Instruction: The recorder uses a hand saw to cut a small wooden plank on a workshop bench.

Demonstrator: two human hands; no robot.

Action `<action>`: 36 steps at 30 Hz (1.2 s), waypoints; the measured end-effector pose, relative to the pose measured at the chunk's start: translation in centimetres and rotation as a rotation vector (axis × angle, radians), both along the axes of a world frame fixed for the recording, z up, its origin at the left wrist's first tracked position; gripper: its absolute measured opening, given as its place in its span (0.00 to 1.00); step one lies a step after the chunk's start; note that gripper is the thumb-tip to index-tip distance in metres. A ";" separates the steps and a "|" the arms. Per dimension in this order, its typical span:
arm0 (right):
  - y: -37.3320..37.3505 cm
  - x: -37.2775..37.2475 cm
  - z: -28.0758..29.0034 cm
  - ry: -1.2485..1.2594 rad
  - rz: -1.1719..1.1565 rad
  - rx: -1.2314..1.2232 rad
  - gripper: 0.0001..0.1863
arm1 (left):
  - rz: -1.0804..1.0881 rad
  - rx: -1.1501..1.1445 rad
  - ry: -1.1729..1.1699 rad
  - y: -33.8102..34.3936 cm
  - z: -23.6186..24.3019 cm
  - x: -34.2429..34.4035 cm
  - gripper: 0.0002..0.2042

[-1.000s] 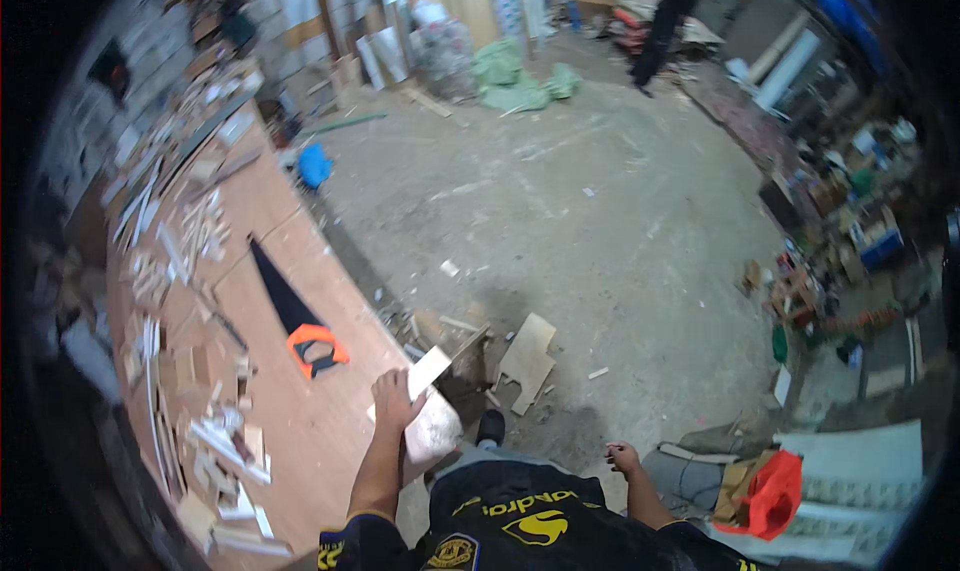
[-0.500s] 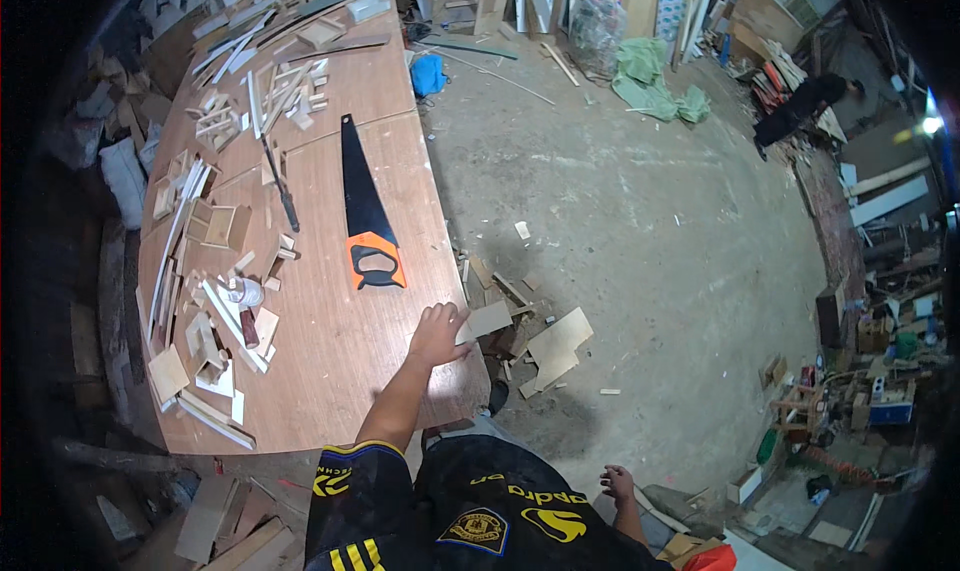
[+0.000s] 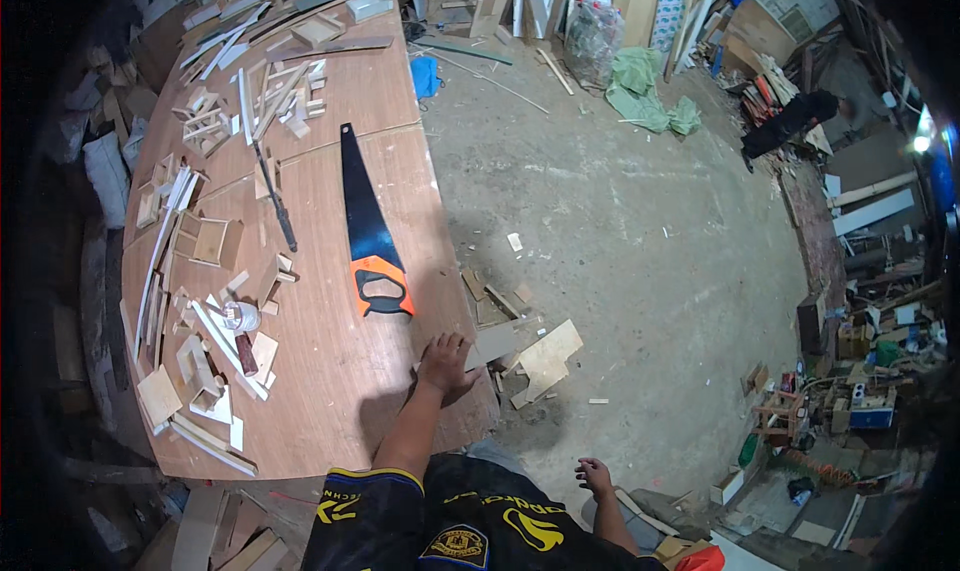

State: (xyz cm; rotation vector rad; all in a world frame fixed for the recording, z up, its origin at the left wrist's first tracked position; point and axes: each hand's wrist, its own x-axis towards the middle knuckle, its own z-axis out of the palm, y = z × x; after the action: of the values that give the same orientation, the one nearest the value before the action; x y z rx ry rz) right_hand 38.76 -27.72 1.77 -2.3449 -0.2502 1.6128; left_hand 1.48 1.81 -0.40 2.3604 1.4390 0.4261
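Observation:
My left hand (image 3: pixel 446 364) is over a small flat wooden board (image 3: pixel 496 342) on the near right edge of the table. Its fingers lie across the board and the thumb is on the near side, holding it. One end of the board sticks out past the table edge. Off to the right, above the floor, my right hand (image 3: pixel 593 475) is empty with its fingers apart. Beyond my left hand a handsaw (image 3: pixel 375 226) lies flat, its dark blade pointing away and its orange and black handle toward me.
Small wooden frames (image 3: pixel 207 239), strips and a clear bottle (image 3: pixel 241 316) crowd the left of the wooden table (image 3: pixel 330 391). Board offcuts (image 3: pixel 548 361) lie on the floor by the table edge. A person (image 3: pixel 790 129) in dark clothes bends over at the far right.
My left hand has shifted slightly right and nearer, and the board now also shows on the hand's left side. My right hand has moved a little left. The view has shifted slightly.

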 end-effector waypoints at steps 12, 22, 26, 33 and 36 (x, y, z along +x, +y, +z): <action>24.3 -16.1 3.8 -0.165 0.352 0.759 0.13 | 0.029 -0.049 -0.093 0.3 0.5 -0.5 0.29; 36.9 -38.7 5.9 -0.495 1.502 1.009 0.29 | -0.019 0.006 -0.196 -0.7 -1.6 -1.2 0.35; 37.2 -39.5 2.9 -0.653 1.450 1.004 0.27 | -0.033 0.043 -0.231 0.0 -0.5 -0.2 0.38; 38.8 -40.3 0.9 -0.879 1.384 1.020 0.18 | -0.043 0.038 -0.067 0.8 1.0 -0.3 0.35; 39.8 -40.8 0.8 -0.890 1.489 0.953 0.13 | -0.051 0.003 -0.092 0.9 0.7 -0.2 0.34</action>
State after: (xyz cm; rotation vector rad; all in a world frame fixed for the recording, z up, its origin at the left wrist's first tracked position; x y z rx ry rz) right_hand -2.04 12.10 2.59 -1.6883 -2.5938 0.1730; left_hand 1.23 2.74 0.26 2.3422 1.3348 0.5174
